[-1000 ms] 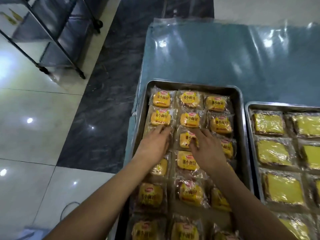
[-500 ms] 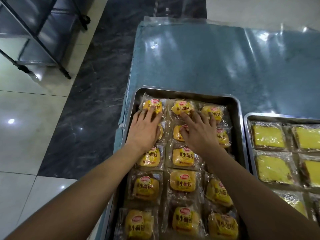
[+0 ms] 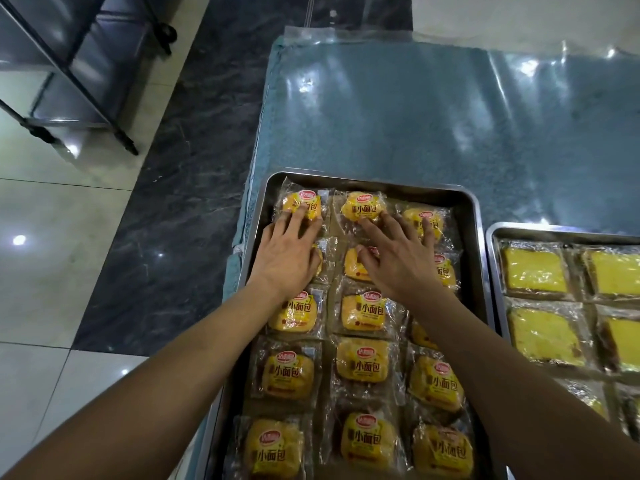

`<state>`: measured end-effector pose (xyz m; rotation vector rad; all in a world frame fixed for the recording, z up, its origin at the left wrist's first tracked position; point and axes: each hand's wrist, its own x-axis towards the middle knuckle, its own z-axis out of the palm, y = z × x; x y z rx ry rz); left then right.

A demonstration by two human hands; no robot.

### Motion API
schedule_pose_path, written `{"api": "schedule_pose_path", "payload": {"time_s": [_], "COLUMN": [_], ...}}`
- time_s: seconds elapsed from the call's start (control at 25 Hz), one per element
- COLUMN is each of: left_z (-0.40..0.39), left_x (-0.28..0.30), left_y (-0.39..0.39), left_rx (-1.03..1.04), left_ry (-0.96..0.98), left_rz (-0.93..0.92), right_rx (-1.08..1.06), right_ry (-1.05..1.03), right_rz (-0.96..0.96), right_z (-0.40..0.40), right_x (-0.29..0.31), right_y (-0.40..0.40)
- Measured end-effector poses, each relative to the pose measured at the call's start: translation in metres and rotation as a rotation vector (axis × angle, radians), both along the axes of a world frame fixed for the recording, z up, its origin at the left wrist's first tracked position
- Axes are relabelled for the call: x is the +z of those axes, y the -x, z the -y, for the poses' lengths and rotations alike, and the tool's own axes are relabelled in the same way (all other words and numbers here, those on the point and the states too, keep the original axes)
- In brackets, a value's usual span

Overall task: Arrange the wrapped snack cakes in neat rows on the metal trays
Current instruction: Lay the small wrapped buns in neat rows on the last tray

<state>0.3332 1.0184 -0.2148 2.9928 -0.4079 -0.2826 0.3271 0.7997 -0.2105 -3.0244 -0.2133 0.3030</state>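
Head view, single frame. Metal tray (image 3: 471, 216), rectangular with rounded corners, sits on a blue tabletop (image 3: 398, 126) covered by a clear plastic sheet (image 3: 519, 81). It holds wrapped snack cakes (image 3: 363, 362) in three columns, each a yellow cake in clear film with a red logo and printed characters; the near rows lie fairly square, and some packs along the right column are tilted. Left hand (image 3: 287, 258): flat, palm down, fingers straight and spread, resting on the left column, fingertips on the far-left cake (image 3: 304, 202) in the top row; grip wide, holding nothing. Right hand (image 3: 398, 261): flat, palm down, fingers fanned across the middle and right columns, fingertips touching the top-middle cake (image 3: 363, 206) and the top-right cake (image 3: 424, 220), thumb on a second-row cake (image 3: 353, 268); grip wide, holding nothing. Second metal tray (image 3: 491, 258), just beside the first on the right, partly cut off by the frame edge, carries flat square yellow cakes (image 3: 531, 271) in clear wrap, laid in rows. Floor: pale glossy tiles (image 3: 52, 254) with a dark marbled strip (image 3: 166, 202). Metal rack (image 3: 79, 81) on castors stands at upper left, well apart from the tabletop.
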Motion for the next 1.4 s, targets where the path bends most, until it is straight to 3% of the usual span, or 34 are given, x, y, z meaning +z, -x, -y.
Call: {"api": "schedule_pose_path", "payload": {"time_s": [0.28, 0.44, 0.64, 0.96, 1.16, 1.4], "left_z": [0.016, 0.049, 0.068, 0.056, 0.009, -0.004], "left_x": [0.007, 0.006, -0.001, 0.006, 0.007, -0.006], "left_y": [0.009, 0.007, -0.008, 0.001, 0.070, 0.081], "left_rx": [-0.062, -0.127, -0.134, -0.105, 0.036, 0.020], "left_ry": [0.064, 0.131, 0.061, 0.079, 0.113, 0.063], "left_rz": [0.053, -0.007, -0.105, -0.048, -0.042, -0.067], "right_rx": [-0.260, -0.253, -0.277, -0.190, 0.010, -0.020], "right_ry": [-0.020, 0.043, 0.016, -0.083, -0.138, -0.108], "right_rz": [0.111, 0.022, 0.045, 0.145, 0.060, 0.043], "right_z": [0.034, 0.046, 0.051, 0.039, 0.003, -0.013], "right_x": [0.000, -0.012, -0.013, -0.003, -0.007, -0.014], "right_y": [0.039, 0.042, 0.027, 0.039, 0.075, 0.089]}}
